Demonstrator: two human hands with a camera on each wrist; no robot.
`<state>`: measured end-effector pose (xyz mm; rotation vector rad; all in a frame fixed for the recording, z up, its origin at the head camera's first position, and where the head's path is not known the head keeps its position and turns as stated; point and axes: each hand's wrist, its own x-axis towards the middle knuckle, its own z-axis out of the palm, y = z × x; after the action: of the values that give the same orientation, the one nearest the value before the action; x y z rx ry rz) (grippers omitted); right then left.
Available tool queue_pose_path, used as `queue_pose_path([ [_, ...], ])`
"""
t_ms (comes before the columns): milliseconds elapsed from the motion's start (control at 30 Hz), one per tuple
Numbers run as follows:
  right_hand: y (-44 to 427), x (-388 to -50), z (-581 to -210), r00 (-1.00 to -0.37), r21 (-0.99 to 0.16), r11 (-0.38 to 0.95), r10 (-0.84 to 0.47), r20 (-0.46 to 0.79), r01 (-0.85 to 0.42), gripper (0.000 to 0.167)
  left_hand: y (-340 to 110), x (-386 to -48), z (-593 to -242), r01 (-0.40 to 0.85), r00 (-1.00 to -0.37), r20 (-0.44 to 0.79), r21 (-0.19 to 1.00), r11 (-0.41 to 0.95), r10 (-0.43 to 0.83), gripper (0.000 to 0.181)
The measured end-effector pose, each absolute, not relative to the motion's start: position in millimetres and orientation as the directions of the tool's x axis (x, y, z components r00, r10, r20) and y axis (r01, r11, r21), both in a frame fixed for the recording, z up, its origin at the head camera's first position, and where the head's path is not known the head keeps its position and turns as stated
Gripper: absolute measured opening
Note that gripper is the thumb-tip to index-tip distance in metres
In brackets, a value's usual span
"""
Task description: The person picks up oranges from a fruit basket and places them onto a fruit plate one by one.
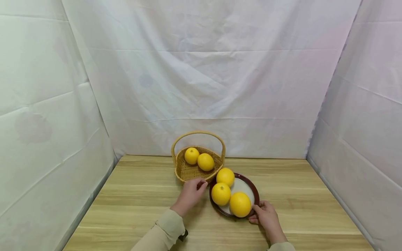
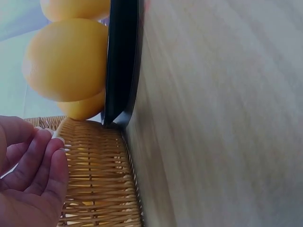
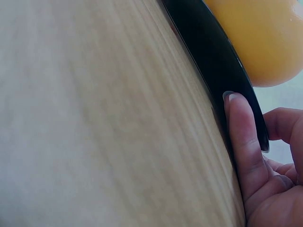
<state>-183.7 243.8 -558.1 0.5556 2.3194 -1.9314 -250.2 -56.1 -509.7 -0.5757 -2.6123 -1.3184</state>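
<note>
- White cloth (image 1: pixel 201 87) hangs on three sides of the wooden table (image 1: pixel 141 195); its pale patches are too faint for me to make out as print or lettering.
- Between the hands sits a dark-rimmed plate (image 1: pixel 244 185) bearing three oranges (image 1: pixel 221 194).
- The right hand (image 1: pixel 267 218) pinches the plate's near right rim between thumb and fingers.
- The left hand (image 1: pixel 191 195) grasps nothing, its fingers loosely bent, just left of the plate.
- Just beyond the left hand stands a handled wicker basket (image 1: pixel 191 172) with two more oranges (image 1: pixel 205 162) inside.
</note>
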Motion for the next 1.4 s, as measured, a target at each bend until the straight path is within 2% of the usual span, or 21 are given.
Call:
queue_pose_path([
  [367,244.3,-184.1,-559.3,-0.933,-0.938,0.142,0.228,-0.28,0.316,0.034,-61.6,-259.9,-499.9,0.436,-0.9,0.34,0.716,0.545,0.272,0.013],
  [800,244.2,-184.7,-558.8,-0.929,-0.933,0.149,0.227,-0.291,0.329,0.038,-64.0,-277.0,-494.9,0.383,-0.924,0.303,0.725,0.572,0.235,0.016],
  [1133,241.3,-184.2,-558.9,-0.928,-0.933,0.144,0.232,-0.291,0.329,0.033,-63.9,-284.6,-495.5,0.215,-0.977,0.179,0.835,0.507,0.12,0.008],
  [1400,239.4,-184.0,-555.7,-0.926,-0.931,0.149,0.236,-0.295,0.334,0.032,-63.6,-294.1,-487.8,0.112,-0.994,0.091,0.891,0.441,0.069,0.023],
])
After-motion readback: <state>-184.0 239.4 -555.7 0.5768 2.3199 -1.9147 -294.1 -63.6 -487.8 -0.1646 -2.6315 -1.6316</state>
